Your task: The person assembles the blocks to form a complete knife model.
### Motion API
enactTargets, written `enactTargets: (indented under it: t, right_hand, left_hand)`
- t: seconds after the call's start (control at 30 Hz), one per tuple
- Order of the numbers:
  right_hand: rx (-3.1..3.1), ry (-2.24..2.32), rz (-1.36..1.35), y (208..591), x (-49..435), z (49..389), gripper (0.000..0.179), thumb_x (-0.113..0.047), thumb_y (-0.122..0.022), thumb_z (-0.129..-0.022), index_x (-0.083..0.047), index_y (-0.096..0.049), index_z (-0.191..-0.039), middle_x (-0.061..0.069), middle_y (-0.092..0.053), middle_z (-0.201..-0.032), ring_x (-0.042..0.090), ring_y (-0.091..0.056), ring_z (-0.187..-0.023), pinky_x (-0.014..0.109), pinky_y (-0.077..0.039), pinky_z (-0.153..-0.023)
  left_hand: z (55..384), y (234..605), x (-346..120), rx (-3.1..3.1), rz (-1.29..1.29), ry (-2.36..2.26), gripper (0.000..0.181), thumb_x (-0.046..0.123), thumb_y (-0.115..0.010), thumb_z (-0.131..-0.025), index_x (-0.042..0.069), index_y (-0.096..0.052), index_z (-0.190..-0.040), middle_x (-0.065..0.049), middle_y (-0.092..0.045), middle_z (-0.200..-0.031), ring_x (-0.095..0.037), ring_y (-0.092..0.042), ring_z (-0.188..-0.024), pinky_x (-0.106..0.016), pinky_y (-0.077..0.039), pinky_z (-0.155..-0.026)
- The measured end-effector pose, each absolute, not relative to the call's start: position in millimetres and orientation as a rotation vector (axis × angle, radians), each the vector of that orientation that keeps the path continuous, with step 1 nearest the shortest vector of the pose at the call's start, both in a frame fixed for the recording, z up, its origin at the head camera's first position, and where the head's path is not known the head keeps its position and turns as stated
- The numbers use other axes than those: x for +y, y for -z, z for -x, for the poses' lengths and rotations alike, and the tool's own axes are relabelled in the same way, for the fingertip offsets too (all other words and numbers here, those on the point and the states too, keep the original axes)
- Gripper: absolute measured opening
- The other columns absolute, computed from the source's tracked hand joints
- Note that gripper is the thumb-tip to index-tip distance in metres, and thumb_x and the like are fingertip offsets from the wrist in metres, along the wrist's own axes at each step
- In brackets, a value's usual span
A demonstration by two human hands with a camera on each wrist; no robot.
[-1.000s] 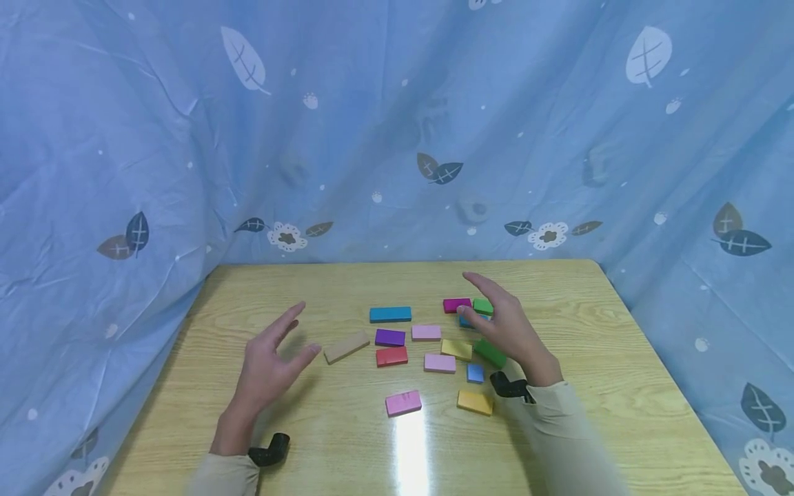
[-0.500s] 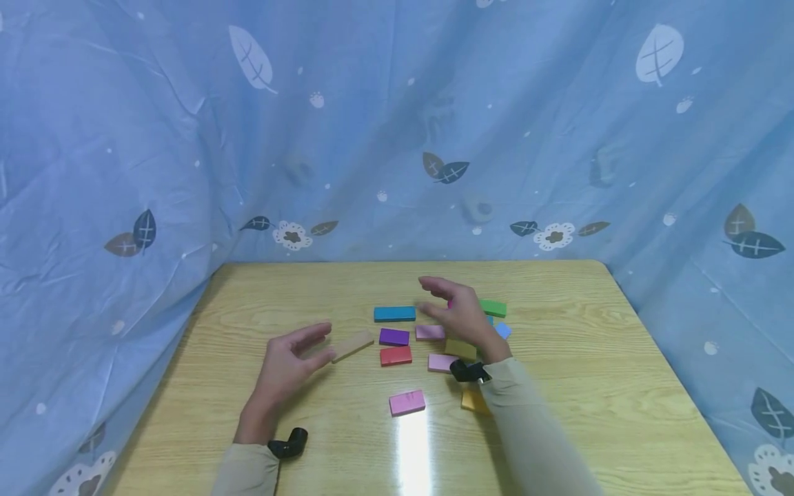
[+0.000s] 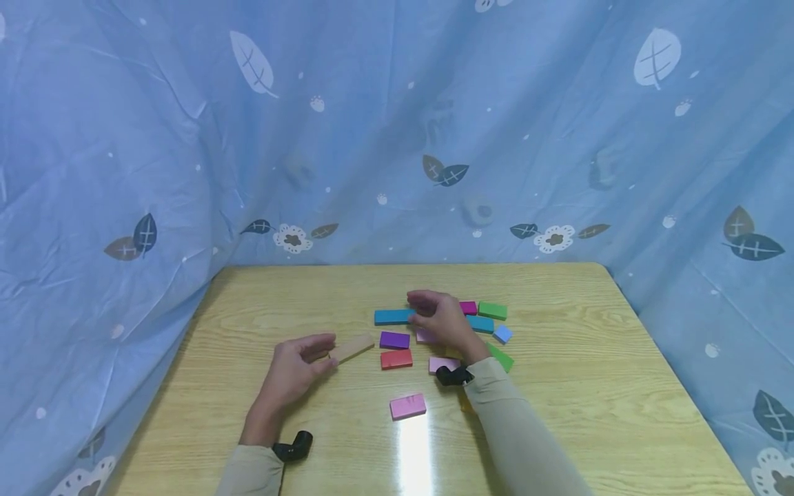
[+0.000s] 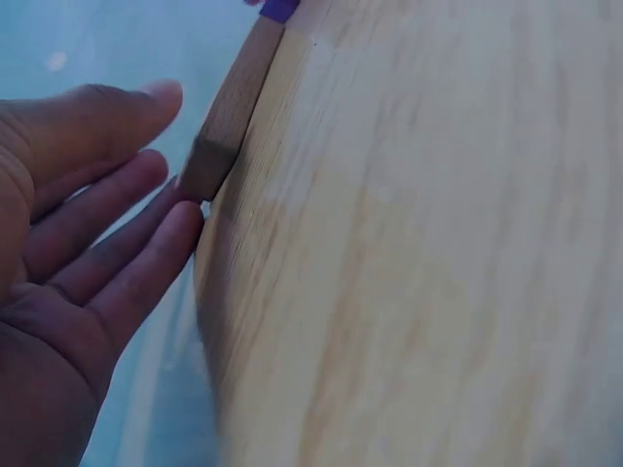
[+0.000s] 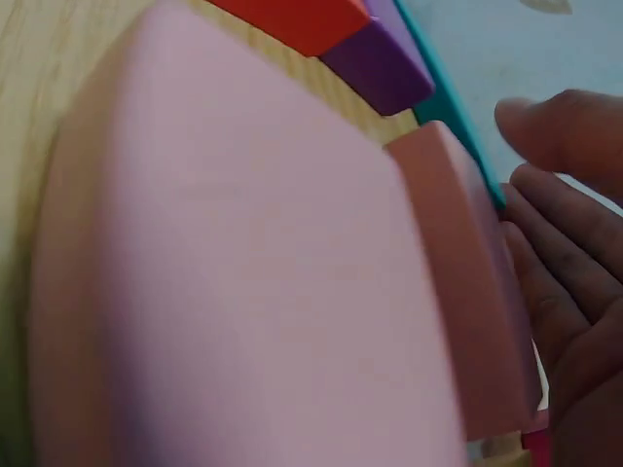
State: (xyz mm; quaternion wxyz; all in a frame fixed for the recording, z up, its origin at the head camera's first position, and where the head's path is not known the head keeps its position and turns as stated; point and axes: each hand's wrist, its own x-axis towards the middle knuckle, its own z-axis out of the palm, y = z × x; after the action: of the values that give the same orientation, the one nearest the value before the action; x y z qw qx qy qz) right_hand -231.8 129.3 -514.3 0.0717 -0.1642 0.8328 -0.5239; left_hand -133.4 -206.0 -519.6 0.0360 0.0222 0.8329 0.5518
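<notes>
Wooden table [image 3: 608, 386], two hands [image 3: 294, 368] [image 3: 442, 318], one tan block [image 3: 355, 348], three light-pink blocks [image 3: 408, 407]

The left sleeve [image 3: 251, 470] and right sleeve [image 3: 521, 430] are plain beige, creased cloth; beside them sit a black, bent left wrist camera [image 3: 294, 448] and a matching right wrist camera [image 3: 453, 376].

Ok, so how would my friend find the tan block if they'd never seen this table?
Find the wood-grain table in front of the blue curtain, then the person's left hand. Right by that hand, the slim tan block lies slantwise, left of the purple block and the red block. Unlike those bright, shorter neighbours, it's long and plain wood-coloured.
</notes>
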Motion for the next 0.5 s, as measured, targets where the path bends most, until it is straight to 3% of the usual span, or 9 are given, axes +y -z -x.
enactTargets:
  t: [0.27, 0.5]
  right_hand:
    - [2.558, 1.511, 0.442, 522, 129, 232, 0.048, -0.005, -0.080, -0.097, -0.011, -0.071, -0.144, 0.004, -0.076, -0.138, 0.026, -0.074, -0.128, 0.043, -0.062, -0.110]
    - [2.658, 1.370, 0.457, 514, 124, 229, 0.045, -0.005, -0.082, -0.096, -0.013, -0.075, -0.140, 0.003, -0.077, -0.137, 0.024, -0.074, -0.125, 0.045, -0.062, -0.109]
  left_hand:
    - [135, 517, -195, 2.757, -0.151, -1.451, 0.046, 0.001, -0.089, -0.087, 0.007, -0.079, -0.132, -0.011, -0.081, -0.127, -0.030, -0.076, -0.124, -0.049, -0.060, -0.112]
    - [135, 514, -191, 2.862, -0.213, -1.262, 0.042, -0.001, -0.087, -0.089, 0.009, -0.081, -0.129, -0.010, -0.081, -0.129, -0.032, -0.074, -0.128, -0.053, -0.058, -0.113]
